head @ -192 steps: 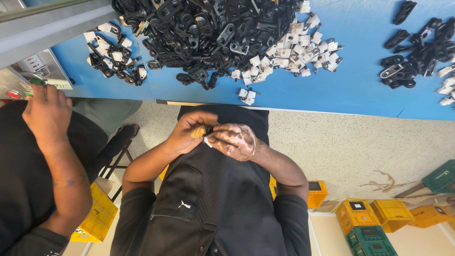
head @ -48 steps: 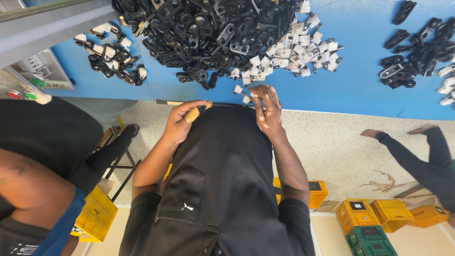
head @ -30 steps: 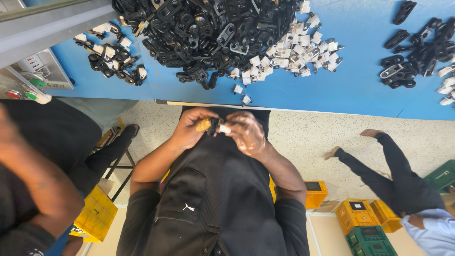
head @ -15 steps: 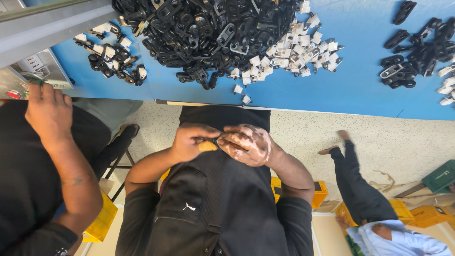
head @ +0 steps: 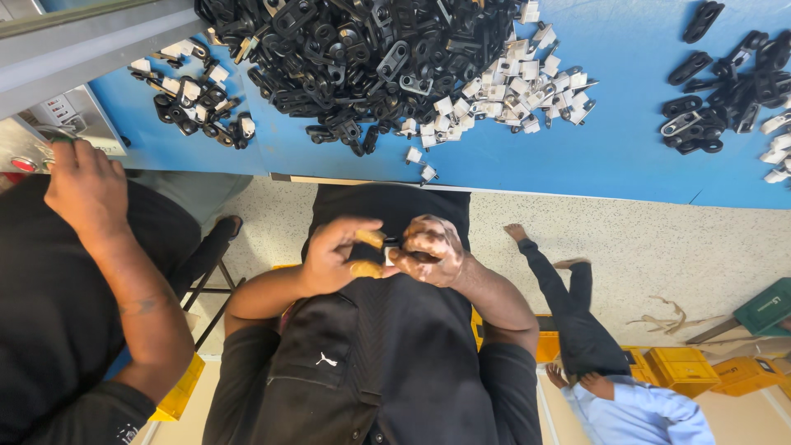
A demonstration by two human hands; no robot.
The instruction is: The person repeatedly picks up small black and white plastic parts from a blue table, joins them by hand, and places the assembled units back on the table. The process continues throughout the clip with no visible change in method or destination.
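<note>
My left hand (head: 338, 257) and my right hand (head: 430, 251) meet in front of my black shirt, below the table's edge. Between their fingertips they pinch a small black-and-white part (head: 390, 246). Yellow finger covers sit on the thumb and a finger of my left hand. Above them, on the blue table (head: 626, 156), lies a big heap of black plastic parts (head: 354, 49) with a spread of small white clips (head: 519, 91) beside it. Two loose white clips (head: 420, 163) lie near the table's front edge.
A co-worker's hand (head: 82, 185) rests on a grey machine with a red button (head: 23, 163) at the left. Smaller piles of parts lie at the table's left (head: 202, 103) and right (head: 725, 91). A barefoot person (head: 585, 330) crosses the speckled floor near yellow crates (head: 684, 367).
My right hand took a white clip from the table's edge and came back to my left hand at my chest. The passer-by has walked closer across the floor.
</note>
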